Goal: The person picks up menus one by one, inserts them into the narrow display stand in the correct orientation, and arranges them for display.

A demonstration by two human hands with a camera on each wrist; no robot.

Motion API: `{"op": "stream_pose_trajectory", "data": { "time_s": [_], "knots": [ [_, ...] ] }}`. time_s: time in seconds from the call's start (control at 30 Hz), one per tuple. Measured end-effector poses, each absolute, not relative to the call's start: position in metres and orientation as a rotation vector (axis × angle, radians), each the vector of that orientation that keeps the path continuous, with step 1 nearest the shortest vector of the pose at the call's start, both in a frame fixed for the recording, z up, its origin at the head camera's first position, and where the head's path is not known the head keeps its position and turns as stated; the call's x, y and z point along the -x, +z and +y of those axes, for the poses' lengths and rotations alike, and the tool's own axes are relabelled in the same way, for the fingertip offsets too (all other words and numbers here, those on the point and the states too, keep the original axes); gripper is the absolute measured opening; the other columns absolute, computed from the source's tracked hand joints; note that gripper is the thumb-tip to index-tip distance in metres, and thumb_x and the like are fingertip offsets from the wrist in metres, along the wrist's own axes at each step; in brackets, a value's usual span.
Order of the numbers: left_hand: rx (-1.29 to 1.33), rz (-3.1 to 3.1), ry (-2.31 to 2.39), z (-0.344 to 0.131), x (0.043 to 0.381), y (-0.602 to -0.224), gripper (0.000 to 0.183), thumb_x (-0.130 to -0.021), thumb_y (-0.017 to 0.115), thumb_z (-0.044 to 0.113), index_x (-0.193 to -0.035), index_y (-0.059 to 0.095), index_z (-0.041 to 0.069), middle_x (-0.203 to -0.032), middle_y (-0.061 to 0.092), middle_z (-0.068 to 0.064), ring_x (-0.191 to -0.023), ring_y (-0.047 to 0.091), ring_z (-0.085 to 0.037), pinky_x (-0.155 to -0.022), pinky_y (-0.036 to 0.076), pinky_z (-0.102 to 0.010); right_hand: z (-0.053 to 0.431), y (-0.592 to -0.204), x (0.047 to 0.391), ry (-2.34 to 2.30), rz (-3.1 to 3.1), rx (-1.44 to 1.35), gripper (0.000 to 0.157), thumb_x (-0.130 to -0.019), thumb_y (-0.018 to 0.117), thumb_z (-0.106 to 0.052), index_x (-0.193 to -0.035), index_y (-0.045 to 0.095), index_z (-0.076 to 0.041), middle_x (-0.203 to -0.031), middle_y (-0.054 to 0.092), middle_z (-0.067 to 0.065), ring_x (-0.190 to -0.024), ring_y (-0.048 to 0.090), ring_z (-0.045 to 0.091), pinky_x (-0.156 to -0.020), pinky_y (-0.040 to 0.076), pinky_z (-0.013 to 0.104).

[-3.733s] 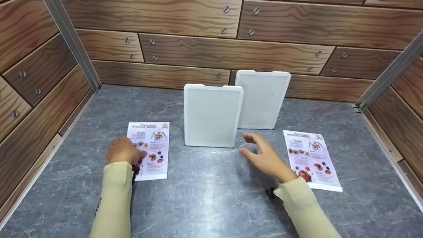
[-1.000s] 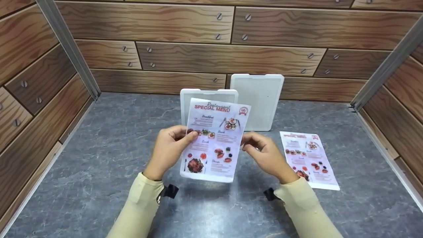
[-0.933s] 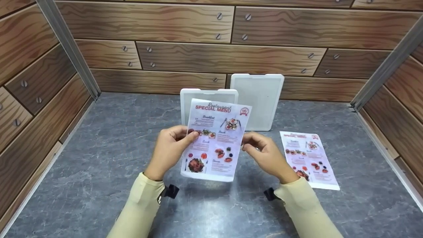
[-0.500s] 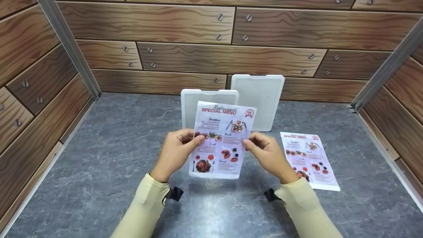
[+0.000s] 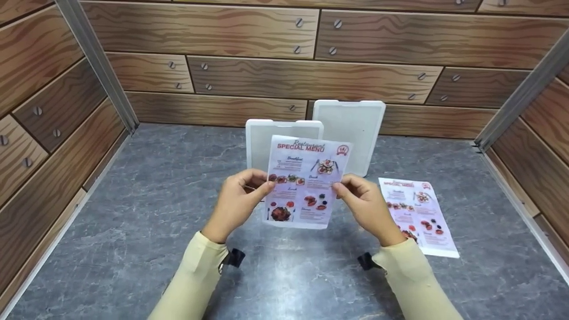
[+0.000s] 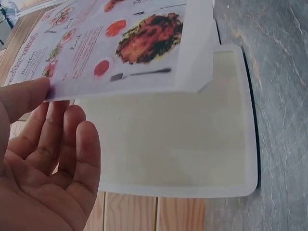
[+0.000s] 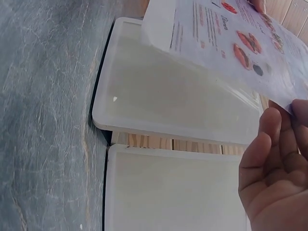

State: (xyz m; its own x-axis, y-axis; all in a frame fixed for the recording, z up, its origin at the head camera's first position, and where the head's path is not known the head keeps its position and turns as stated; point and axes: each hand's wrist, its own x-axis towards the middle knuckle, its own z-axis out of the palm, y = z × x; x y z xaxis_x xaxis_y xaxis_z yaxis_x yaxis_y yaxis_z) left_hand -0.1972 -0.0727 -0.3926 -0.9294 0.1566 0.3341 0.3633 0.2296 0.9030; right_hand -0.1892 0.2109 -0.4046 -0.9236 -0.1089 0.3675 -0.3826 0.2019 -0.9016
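Note:
A printed restaurant menu sheet (image 5: 306, 195) is held up above the table, print facing the head camera. My left hand (image 5: 238, 202) pinches its left edge between thumb and fingers; my right hand (image 5: 366, 206) pinches the right edge at about the same height. Behind the sheet stands a white framed panel (image 5: 255, 146), its lower part hidden by the paper. A second white panel (image 5: 355, 129) stands farther back to the right. In the left wrist view the menu's lower corner overlaps the nearer panel (image 6: 178, 144). Both panels (image 7: 183, 187) show in the right wrist view.
Another menu sheet (image 5: 429, 226) lies flat on the grey marbled table (image 5: 133, 213), right of my right forearm, which covers its lower left part. Wood-patterned walls (image 5: 249, 75) enclose the back and both sides.
The left hand lifted the left menu off the table and brought it before the nearer panel. My right hand took its right edge, and the sheet then shifted slightly right and up.

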Motion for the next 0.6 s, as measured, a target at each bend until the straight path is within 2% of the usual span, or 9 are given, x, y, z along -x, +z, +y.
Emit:
{"op": "stream_pose_trajectory", "data": {
  "time_s": [0.23,0.6],
  "knots": [
    [0.468,-2.417,-1.701,-0.0737,0.1966,-0.3924,0.006,-0.094,0.077,0.018,-0.094,0.076,0.012,-0.084,0.072,0.002,-0.077,0.066,-0.015,-0.069,0.053,-0.029,0.2124,-0.4054,0.1914,1.806,-2.239,-0.416,0.011,-0.101,0.063,-0.001,-0.094,0.069,0.005,-0.086,0.067,0.008,-0.079,0.060,0.016,-0.074,0.052,0.024],
    [0.453,-2.355,-1.705,-0.0719,0.1986,-0.3954,0.006,-0.094,0.077,0.014,-0.090,0.075,0.009,-0.081,0.072,0.001,-0.074,0.065,-0.015,-0.068,0.053,-0.027,0.2129,-0.4064,0.1916,1.857,-2.233,-0.396,0.006,-0.098,0.066,0.002,-0.098,0.070,0.007,-0.087,0.067,0.009,-0.080,0.061,0.015,-0.076,0.054,0.026]
  ]
}}
